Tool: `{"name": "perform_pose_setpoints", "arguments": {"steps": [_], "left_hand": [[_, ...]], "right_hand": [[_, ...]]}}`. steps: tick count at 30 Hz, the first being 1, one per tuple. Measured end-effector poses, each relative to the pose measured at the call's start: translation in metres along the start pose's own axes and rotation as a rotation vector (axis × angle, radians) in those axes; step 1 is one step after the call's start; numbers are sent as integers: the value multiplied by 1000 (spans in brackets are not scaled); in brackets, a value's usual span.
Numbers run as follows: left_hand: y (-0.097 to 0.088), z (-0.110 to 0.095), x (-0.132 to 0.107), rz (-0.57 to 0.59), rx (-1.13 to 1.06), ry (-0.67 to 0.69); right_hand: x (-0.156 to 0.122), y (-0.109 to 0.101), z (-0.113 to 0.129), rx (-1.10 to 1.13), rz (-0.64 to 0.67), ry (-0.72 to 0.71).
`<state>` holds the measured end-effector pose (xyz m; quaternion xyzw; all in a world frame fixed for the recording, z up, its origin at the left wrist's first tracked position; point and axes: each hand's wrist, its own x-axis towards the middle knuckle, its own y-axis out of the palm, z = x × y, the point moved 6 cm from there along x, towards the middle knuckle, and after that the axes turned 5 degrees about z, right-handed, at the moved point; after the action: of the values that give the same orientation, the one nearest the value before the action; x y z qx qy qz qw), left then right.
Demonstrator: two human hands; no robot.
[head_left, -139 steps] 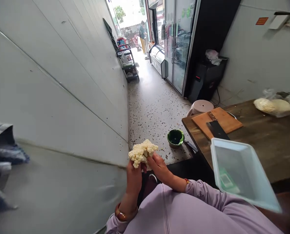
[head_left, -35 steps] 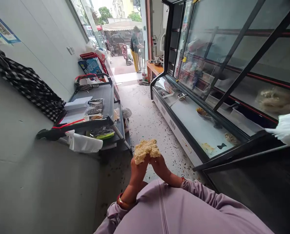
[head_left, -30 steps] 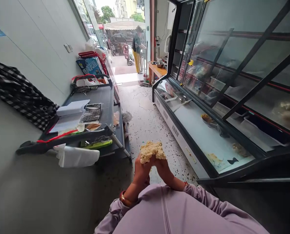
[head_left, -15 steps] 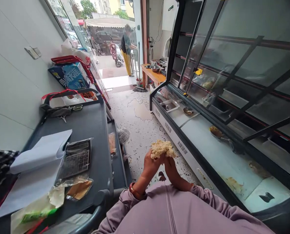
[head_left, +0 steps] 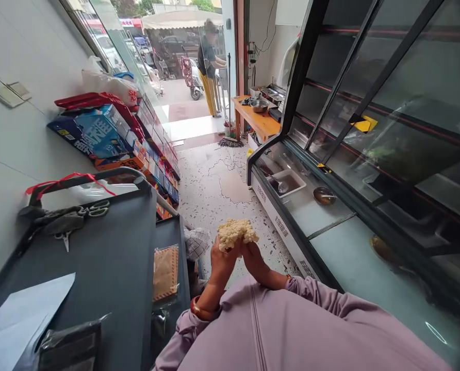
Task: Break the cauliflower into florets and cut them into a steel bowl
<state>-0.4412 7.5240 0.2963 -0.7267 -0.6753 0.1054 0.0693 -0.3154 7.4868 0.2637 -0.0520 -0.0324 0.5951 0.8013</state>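
A cream-coloured, lumpy piece of cauliflower (head_left: 237, 232) is held up in front of my chest. My left hand (head_left: 223, 260) closes round its left underside, a reddish-brown bangle on that wrist. From the right, my right hand (head_left: 256, 264) grips the lower part, close against the left. The cauliflower's underside and most of my fingertips are hidden behind its florets and my hands.
A grey cart (head_left: 127, 247) stands at my left with scissors (head_left: 98, 208), paper (head_left: 25, 314) and a calculator (head_left: 69, 348). A glass display case (head_left: 330, 226) runs along my right. Ahead are a broom (head_left: 230, 142), a wooden table (head_left: 259, 121) and a person (head_left: 209, 67) beyond the glass.
My view has moved forward along the aisle, so the cart and case slide back past me. The cauliflower stays in both hands, now slightly further left in view.
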Motion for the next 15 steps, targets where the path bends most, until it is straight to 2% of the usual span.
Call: {"name": "perform_pose_setpoints", "arguments": {"steps": [4, 8, 12, 15], "left_hand": [[17, 1, 81, 62, 40, -52], [33, 12, 172, 128, 2, -61], [41, 17, 282, 218, -1, -11], [39, 7, 370, 288, -12, 39]], "right_hand": [[81, 6, 3, 26, 51, 20], [164, 13, -9, 32, 4, 34], [262, 32, -21, 15, -72, 25], [341, 54, -17, 33, -101, 9]]}}
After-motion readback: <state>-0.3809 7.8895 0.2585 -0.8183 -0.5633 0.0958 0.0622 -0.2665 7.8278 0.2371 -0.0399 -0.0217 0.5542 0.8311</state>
